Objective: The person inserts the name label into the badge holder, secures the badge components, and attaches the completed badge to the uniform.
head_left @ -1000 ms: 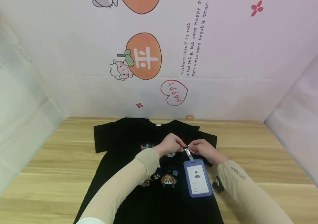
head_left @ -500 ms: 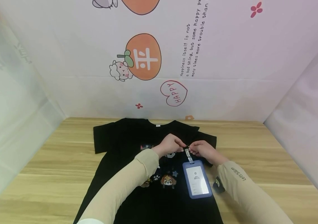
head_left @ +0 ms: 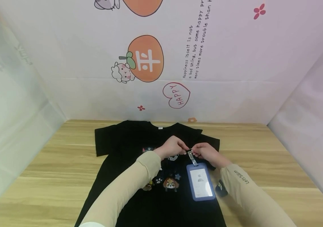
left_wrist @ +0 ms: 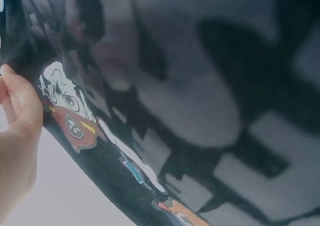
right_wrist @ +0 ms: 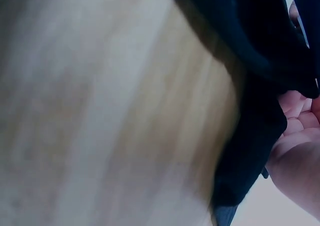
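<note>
A black T-shirt (head_left: 133, 138) with cartoon dog prints lies spread on the table, its chest fabric lifted toward the hands. My left hand (head_left: 174, 147) pinches a bit of this fabric on the right of the chest. Facing it, my right hand (head_left: 206, 152) has thumb and fingers together at the top of a metal badge clip (head_left: 192, 157). From the clip hangs a blue-framed badge holder (head_left: 189, 179) with a white card. In the left wrist view a dog print (left_wrist: 70, 106) shows beside the left hand; the clip is hidden there. Black fabric (right_wrist: 255, 136) reaches the right hand in its wrist view.
A wooden table (head_left: 263, 151) extends on both sides of the shirt. Behind it stands a white printed backdrop (head_left: 229, 94), with white side walls left and right. A small black object (head_left: 221, 188) shows beside the right sleeve (head_left: 246, 186).
Both hands stay almost in place at the clip. The badge holder has swung slightly and glare now covers part of its card. The head view has shifted very slightly.
</note>
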A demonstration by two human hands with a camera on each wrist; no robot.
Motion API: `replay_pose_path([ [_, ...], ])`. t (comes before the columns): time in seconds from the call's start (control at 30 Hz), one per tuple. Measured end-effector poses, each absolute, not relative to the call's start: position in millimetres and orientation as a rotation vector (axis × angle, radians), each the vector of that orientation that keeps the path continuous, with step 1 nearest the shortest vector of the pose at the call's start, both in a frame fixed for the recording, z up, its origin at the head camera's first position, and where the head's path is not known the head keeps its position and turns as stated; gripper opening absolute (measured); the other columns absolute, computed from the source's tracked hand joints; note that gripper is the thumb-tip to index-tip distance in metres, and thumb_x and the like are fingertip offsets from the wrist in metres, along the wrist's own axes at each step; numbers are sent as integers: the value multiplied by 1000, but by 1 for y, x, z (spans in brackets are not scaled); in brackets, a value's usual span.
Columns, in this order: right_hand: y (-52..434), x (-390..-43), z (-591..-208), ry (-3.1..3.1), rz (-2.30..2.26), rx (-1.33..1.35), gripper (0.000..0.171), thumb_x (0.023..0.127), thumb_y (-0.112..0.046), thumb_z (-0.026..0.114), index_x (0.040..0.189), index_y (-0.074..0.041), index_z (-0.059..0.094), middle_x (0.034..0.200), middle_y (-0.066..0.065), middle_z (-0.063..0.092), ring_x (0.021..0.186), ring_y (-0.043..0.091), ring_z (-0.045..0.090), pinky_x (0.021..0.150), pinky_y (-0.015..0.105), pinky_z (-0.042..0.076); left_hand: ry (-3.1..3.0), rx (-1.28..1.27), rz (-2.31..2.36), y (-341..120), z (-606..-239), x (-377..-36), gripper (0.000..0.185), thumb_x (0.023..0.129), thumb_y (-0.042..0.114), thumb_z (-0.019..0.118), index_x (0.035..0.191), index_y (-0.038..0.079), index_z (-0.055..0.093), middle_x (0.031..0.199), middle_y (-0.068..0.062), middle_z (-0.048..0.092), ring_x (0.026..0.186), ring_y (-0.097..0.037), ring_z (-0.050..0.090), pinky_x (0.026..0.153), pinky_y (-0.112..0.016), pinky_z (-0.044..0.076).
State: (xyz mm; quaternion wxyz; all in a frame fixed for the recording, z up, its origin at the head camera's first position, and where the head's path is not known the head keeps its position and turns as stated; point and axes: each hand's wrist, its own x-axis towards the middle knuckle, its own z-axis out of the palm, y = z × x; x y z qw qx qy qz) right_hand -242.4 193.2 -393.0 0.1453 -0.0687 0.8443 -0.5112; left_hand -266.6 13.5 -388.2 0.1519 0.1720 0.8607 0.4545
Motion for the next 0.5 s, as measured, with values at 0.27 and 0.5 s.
replay_pose_path([
  [0.27, 192, -243, -396, 2447, -1472, -179, 19, 95, -6, 45, 91, 4, 61, 79, 0, 56, 75, 15, 50, 68, 26, 44, 2466, 500, 1261, 13, -386, -268, 15, 82, -3, 67, 91, 6, 75, 86, -2, 68, 71, -11, 59, 66, -23, 50],
  [0.5, 193, -245, -398, 2447, -1462, -183, 19, 95, -5, 45, 90, 4, 61, 80, 2, 56, 76, 16, 50, 69, 27, 44, 2456, 465, 1272, 13, -387, -267, 15, 82, -3, 67, 91, 6, 75, 85, -2, 68, 72, -12, 59, 67, -23, 50],
])
